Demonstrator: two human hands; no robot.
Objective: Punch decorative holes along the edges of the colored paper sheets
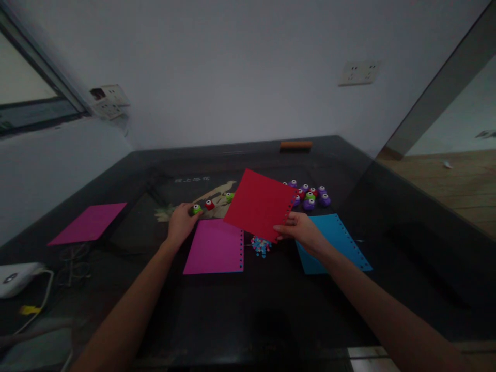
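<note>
A dark glossy table [248,310] fills a dim room, set against a pale wall with a socket plate [359,73] above it. The right hand [300,231] pinches the red paper sheet [260,204] at its lower corner, fingers [285,222] closed on the punched edge, so the sheet hangs tilted above the table. The left hand [180,222] lies further left, its fingers curled around a green punch [197,208]; whether they grip it or only rest against it cannot be told.

With only a corner held, the red sheet could sag, swing or slip, and its free edge hovers near the cluster of small punches [310,195], which it might knock. Just below it lies a heap of punched paper bits [261,245], which a careless sweep would probably scatter.

A magenta sheet [216,247] lies flat between the hands, a blue sheet [333,243] under the right wrist, and another magenta sheet [89,222] well to the left. A red punch [210,204] and another green one [230,196] sit just beside the left hand. A white device with cable [17,278] occupies the near left corner.
</note>
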